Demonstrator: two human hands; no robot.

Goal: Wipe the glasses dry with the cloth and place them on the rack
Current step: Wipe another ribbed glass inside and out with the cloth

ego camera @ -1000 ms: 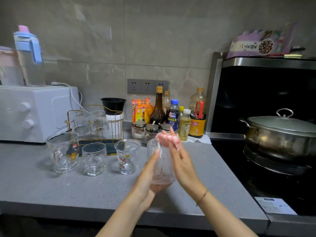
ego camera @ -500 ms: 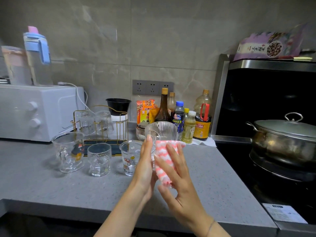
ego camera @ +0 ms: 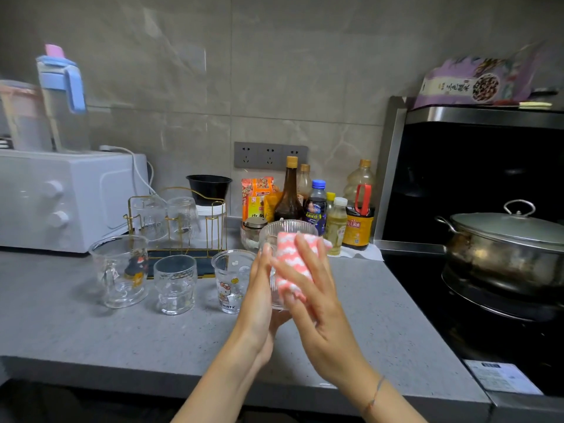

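I hold a clear ribbed glass point(ego camera: 287, 231) upright above the grey counter. My left hand point(ego camera: 259, 300) grips it from the left, fingers up its side and thumb under the base. My right hand point(ego camera: 320, 315) presses a pink-and-white cloth point(ego camera: 290, 265) flat against the glass's near side with spread, straight fingers. A gold wire rack point(ego camera: 213, 227) stands behind, with two glasses point(ego camera: 149, 218) point(ego camera: 183, 215) upside down on it. Three more stand in front of it: a handled glass point(ego camera: 119, 270), a short tumbler point(ego camera: 174, 282) and a cartoon-print cup point(ego camera: 230, 279).
A white microwave point(ego camera: 61, 199) sits at the back left with jugs on top. Sauce bottles point(ego camera: 317, 206) and jars point(ego camera: 253, 233) line the wall behind the glass. To the right is a black stove with a lidded steel pot point(ego camera: 503, 248).
My right hand brought the cloth from the top of the glass down onto its side. The glass rose a little and now stands mouth up between both hands.
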